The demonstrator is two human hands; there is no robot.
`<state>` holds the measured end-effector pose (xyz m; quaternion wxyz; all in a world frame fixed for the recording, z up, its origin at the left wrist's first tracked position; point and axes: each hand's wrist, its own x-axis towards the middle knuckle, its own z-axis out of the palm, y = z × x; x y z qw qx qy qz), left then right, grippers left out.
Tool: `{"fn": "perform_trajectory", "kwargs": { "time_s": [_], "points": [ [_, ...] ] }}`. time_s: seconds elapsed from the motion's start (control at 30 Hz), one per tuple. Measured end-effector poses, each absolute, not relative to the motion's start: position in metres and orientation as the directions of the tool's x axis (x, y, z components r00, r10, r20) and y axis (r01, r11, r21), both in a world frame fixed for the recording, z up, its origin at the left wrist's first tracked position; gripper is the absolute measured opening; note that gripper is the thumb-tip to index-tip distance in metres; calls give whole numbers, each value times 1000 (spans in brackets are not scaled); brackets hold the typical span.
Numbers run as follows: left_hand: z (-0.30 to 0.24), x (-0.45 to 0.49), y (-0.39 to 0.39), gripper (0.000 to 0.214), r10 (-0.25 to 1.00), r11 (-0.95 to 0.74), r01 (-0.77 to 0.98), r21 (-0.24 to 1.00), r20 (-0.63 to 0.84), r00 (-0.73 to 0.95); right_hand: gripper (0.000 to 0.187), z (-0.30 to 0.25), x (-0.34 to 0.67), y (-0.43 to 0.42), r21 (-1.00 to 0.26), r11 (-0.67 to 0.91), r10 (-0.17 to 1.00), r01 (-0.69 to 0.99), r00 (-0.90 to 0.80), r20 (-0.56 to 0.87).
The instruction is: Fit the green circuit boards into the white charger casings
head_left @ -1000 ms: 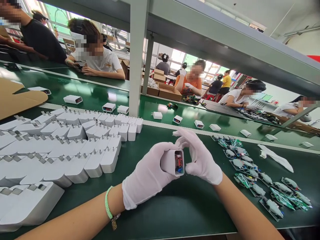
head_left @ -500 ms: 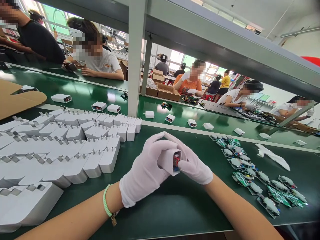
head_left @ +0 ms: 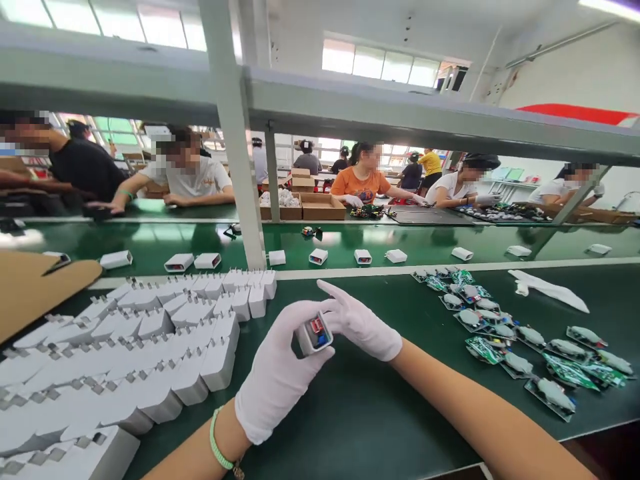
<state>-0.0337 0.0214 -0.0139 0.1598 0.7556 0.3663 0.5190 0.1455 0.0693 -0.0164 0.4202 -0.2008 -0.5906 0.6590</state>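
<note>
Both my hands wear white gloves. My left hand (head_left: 277,373) is wrapped round a white charger housing (head_left: 314,333) whose open end shows a red and blue circuit part. My right hand (head_left: 360,323) rests against the housing's right side, thumb and fingers pressed on it, with one finger pointing up. To the left lie several rows of white charger shells (head_left: 150,347) with metal prongs. To the right several green circuit boards (head_left: 505,333) are spread on the green table (head_left: 375,413).
A conveyor belt (head_left: 350,243) behind carries several white chargers (head_left: 318,256). A grey post (head_left: 235,147) holds up an overhead shelf. A brown cardboard sheet (head_left: 35,287) lies far left, a white glove (head_left: 547,290) at right. Other people sit working across the belt.
The view has tilted up, so the hands sit lower and look smaller. The housing has turned in my left hand, and my right hand has stayed pressed to its open end.
</note>
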Motion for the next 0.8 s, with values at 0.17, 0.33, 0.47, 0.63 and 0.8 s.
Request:
{"fn": "perform_trajectory", "kwargs": {
  "time_s": [0.17, 0.33, 0.47, 0.63, 0.8],
  "points": [
    [-14, -36, 17, 38, 781, -618, 426, 661, 577, 238, 77, -24, 157, 93, -925, 375, 800, -57, -485, 354],
    [7, -36, 5, 25, 840, -529, 518, 672, 502, 207, 75, -27, 163, 105, -803, 529, 814, 275, -431, 389],
    [48, -37, 2, 22, 810, -556, 543, 630, 557, 184, 82, -31, 166, 108, -563, 612, 789, 555, -475, 389],
    [105, 2, 57, 25, 806, -452, 873, 181, 503, 313, 63, -42, 163, 113, -297, 701, 713, 649, -626, 316],
    [88, 55, 170, 24, 894, -385, 923, -16, 243, 377, 56, -50, 158, 119, -136, 733, 670, 666, -673, 314]
  ]
}}
